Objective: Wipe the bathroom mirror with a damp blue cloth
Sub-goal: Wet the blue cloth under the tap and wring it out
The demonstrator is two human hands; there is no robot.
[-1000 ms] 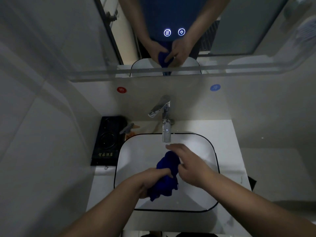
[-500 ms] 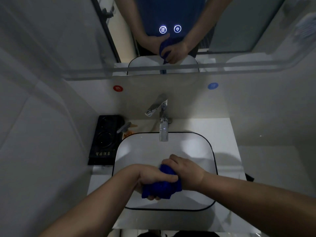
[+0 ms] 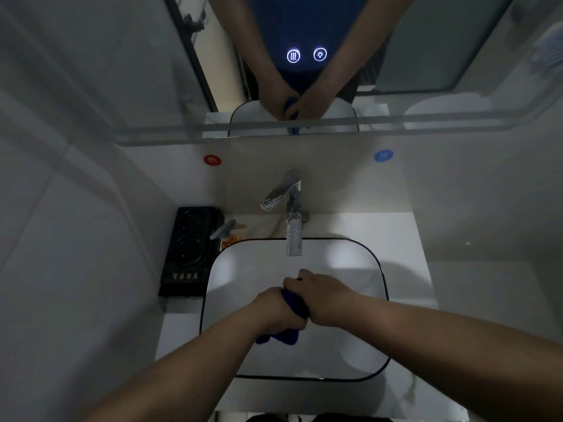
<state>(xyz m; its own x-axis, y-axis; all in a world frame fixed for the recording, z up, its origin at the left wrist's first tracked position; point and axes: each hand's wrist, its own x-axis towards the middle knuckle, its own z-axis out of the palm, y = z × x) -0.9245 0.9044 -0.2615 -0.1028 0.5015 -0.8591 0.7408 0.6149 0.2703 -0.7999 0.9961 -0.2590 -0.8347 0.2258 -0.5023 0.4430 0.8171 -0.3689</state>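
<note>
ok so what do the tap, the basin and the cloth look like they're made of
Tap: polished metal, probably chrome plated, going by its bright mirror-like glints.
Basin: smooth glossy white with a thin black rim, likely glazed ceramic.
Blue cloth: soft fabric, bunched and creased between the left hand and right hand; possibly microfibre, weave too dim to tell.

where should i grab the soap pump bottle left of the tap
Take the pump bottle by its orange body below the grey pump head, coming from the front right over the sink rim; the black tray crowds its left, and the head offers little grip.
</note>
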